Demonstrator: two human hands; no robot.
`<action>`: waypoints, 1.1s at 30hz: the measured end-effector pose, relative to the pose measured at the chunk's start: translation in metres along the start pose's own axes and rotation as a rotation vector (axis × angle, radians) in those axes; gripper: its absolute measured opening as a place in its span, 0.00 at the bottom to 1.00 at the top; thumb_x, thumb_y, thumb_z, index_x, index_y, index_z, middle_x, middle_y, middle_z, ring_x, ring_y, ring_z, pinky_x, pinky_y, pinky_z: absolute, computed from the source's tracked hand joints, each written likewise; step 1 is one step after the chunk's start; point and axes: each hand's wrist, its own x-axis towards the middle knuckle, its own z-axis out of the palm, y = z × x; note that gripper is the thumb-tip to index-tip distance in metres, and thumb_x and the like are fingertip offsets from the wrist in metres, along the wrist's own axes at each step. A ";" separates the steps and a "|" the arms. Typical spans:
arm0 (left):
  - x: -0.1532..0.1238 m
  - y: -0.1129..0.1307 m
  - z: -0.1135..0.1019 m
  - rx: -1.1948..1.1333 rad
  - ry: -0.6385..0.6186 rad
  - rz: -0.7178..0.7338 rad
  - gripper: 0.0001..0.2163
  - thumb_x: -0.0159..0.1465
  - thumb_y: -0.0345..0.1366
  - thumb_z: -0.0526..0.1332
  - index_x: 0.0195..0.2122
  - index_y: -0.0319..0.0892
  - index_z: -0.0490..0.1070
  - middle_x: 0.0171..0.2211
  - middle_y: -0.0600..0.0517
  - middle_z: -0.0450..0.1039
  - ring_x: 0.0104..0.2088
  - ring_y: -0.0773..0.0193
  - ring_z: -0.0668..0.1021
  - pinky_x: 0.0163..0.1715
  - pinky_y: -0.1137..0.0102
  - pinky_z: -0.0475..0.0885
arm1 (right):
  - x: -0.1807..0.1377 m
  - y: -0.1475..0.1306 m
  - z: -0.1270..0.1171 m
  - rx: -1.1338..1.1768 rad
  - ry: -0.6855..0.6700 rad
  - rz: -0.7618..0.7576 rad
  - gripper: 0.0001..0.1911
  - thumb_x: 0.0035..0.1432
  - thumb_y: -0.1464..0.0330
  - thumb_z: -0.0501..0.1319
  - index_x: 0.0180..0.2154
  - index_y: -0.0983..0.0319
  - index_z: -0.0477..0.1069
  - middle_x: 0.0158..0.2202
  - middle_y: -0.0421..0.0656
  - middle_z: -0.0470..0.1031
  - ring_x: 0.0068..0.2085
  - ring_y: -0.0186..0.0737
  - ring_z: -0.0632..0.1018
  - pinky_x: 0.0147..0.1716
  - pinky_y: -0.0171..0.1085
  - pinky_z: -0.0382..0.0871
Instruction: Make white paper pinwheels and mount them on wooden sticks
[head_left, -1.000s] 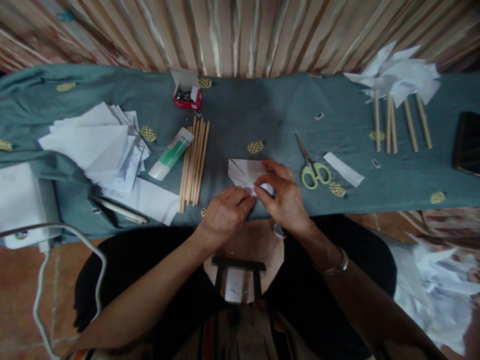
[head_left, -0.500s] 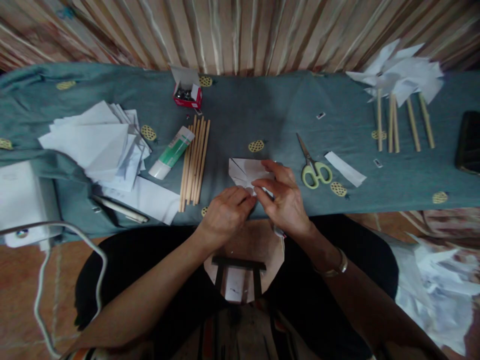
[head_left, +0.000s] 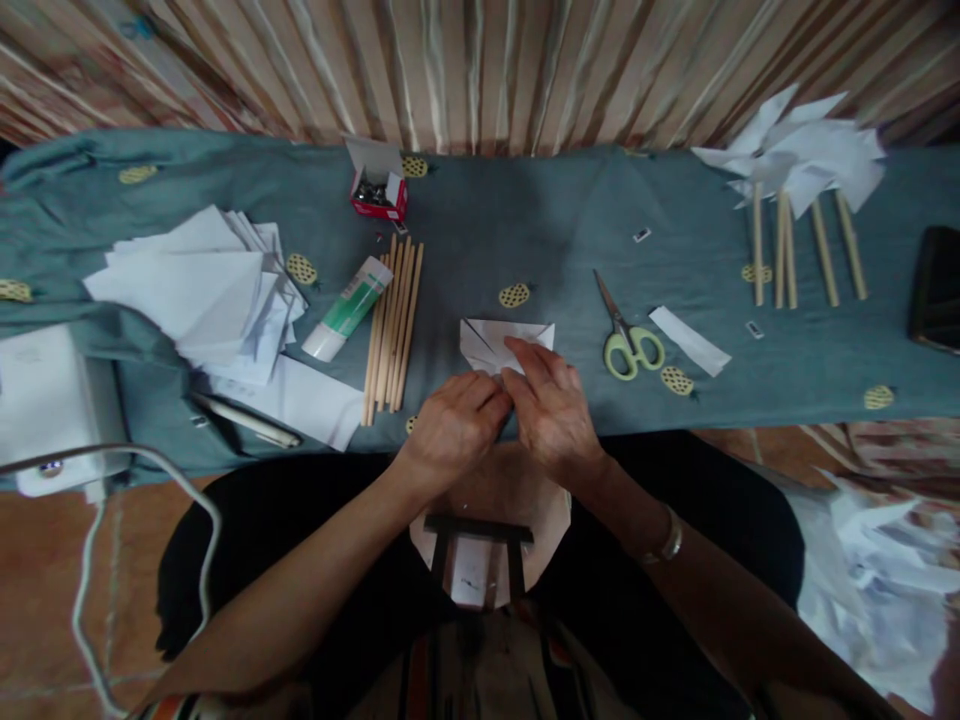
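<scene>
A white paper square (head_left: 495, 340) with cut lines lies on the blue-grey cloth (head_left: 525, 230) at the table's near edge. My left hand (head_left: 454, 425) has its fingers curled, pinching the paper's near part. My right hand (head_left: 551, 405) lies over the paper's right near side, fingers pressed down on it. Only the paper's far half shows. A bundle of wooden sticks (head_left: 391, 320) lies to the left, next to a green-and-white glue tube (head_left: 349, 307). Green-handled scissors (head_left: 626, 335) lie just to the right.
A stack of white paper squares (head_left: 199, 290) sits at the left, a red box of pins (head_left: 377, 190) at the back. Finished paper pinwheels on sticks (head_left: 799, 190) lie far right, beside a dark object (head_left: 937, 285). A white device with a cable (head_left: 45, 410) is at left.
My right hand has moved left and down over the paper, its fingers now flatter on it. The left hand has hardly moved.
</scene>
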 end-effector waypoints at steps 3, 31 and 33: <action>0.001 0.000 0.000 0.019 0.031 0.000 0.08 0.69 0.29 0.55 0.37 0.35 0.75 0.31 0.48 0.76 0.33 0.59 0.76 0.33 0.66 0.74 | 0.000 0.005 -0.004 0.080 0.011 0.006 0.15 0.66 0.73 0.51 0.47 0.61 0.74 0.61 0.51 0.69 0.60 0.53 0.69 0.54 0.52 0.67; 0.012 0.002 -0.001 0.106 -0.027 0.017 0.07 0.69 0.33 0.58 0.37 0.38 0.75 0.34 0.48 0.77 0.35 0.58 0.77 0.33 0.65 0.71 | -0.002 0.027 -0.033 0.222 0.029 0.120 0.15 0.59 0.77 0.55 0.43 0.66 0.78 0.48 0.54 0.80 0.49 0.50 0.80 0.53 0.50 0.73; 0.012 0.002 -0.001 0.100 -0.043 0.016 0.07 0.68 0.31 0.57 0.36 0.38 0.75 0.34 0.47 0.77 0.35 0.59 0.77 0.34 0.65 0.71 | -0.002 0.030 -0.035 0.286 -0.002 0.150 0.15 0.56 0.76 0.57 0.43 0.64 0.78 0.50 0.53 0.79 0.50 0.50 0.80 0.54 0.51 0.72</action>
